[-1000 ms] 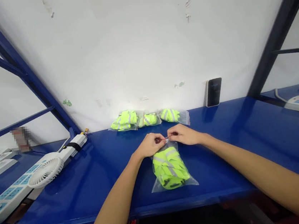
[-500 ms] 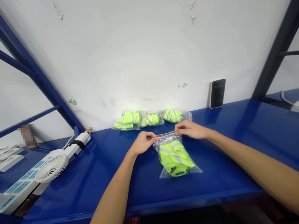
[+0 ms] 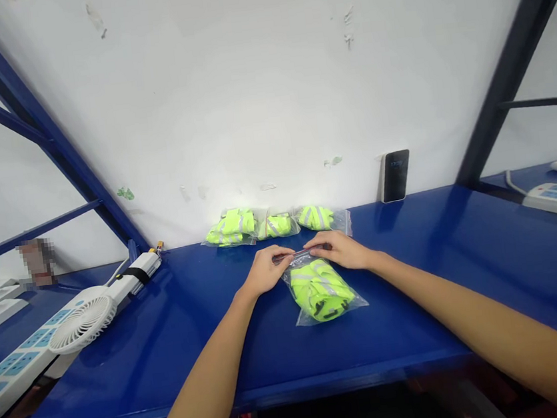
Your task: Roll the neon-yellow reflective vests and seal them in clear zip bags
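A clear zip bag point(image 3: 304, 315) lies on the blue table, its red-edged zip end toward the wall. Inside it is a folded neon-yellow garment with grey reflective strips point(image 3: 320, 289), like a safety vest. My left hand point(image 3: 266, 269) pinches the left part of the zip edge between thumb and fingers. At the right part of the same edge my right hand point(image 3: 341, 249) is closed too, thumb below and fingers on top. A short stretch of the zip shows between the hands.
Several similar bagged yellow garments point(image 3: 275, 225) lie along the wall. A phone-like device point(image 3: 395, 176) leans on the wall at right. At left, a white fan point(image 3: 83, 323) rests by a long power strip point(image 3: 37, 342). Blue shelf posts point(image 3: 64, 143) stand on both sides.
My right hand has slid left along the zip edge, nearer my left hand. The left hand keeps its pinch. The whole view has shifted slightly.
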Demonstrator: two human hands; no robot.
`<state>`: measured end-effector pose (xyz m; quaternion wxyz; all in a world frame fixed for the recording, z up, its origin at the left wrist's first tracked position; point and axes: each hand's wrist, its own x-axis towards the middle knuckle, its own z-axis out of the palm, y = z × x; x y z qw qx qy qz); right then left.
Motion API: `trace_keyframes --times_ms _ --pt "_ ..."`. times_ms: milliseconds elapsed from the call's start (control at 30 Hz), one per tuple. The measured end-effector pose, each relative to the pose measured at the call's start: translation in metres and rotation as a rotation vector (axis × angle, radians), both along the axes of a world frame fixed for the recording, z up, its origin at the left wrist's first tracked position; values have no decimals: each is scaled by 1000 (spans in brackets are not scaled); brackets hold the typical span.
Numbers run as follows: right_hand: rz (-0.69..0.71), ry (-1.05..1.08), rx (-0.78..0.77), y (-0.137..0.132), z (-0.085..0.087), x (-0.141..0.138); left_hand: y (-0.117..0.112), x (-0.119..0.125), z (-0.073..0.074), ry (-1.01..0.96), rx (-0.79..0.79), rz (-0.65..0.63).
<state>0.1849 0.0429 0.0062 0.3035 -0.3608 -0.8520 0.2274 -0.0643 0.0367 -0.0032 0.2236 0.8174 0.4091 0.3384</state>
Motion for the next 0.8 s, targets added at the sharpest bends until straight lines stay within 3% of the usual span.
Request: trace_keyframes --times_ms 167,267,567,800 --pt "-56 23 109 2 -4 -4 -3 5 3 118 211 78" --pt "-68 45 138 1 -4 -6 -2 6 1 126 234 73" --pt "-92 63 101 -3 1 -7 -5 4 6 338 406 45" --pt "-67 77 31 -5 2 -9 -6 5 7 385 428 -6"
